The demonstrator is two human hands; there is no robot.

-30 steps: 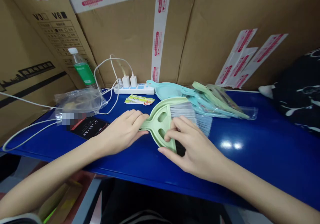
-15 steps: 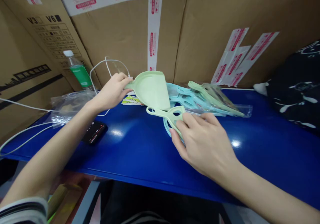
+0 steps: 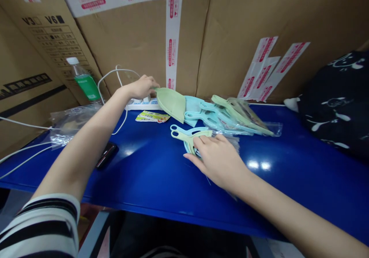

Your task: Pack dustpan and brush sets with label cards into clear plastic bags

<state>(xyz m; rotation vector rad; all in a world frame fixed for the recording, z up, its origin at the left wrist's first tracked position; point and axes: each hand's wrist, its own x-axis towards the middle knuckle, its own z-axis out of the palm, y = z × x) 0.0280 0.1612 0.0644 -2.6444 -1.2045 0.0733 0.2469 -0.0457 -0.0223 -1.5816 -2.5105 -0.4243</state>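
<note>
My left hand (image 3: 145, 86) is closed on the handle of a pale green dustpan (image 3: 171, 101), held tilted at the back of the table, partly over a light blue dustpan (image 3: 192, 104). Nearer the front, my right hand (image 3: 217, 156) grips a small pale green brush (image 3: 187, 136), its fingers over the broad end. Directly under it lies a light blue brush (image 3: 196, 129), and pale bristles stick out behind my hand. To the right, several more light blue and green pieces (image 3: 240, 114) lie in clear plastic bags.
A power strip (image 3: 148, 105), printed cards (image 3: 152, 116), white cables and a bottle (image 3: 86, 82) are at the back left. A phone (image 3: 107, 155) and crumpled plastic (image 3: 70, 121) lie by my left arm. Cardboard boxes (image 3: 138, 39) wall the back; a black patterned bag (image 3: 337, 104) stands right.
The green dustpan has moved back and tilted down toward the blue dustpan. My right hand has lowered the green brush onto the blue brush, slightly to the left.
</note>
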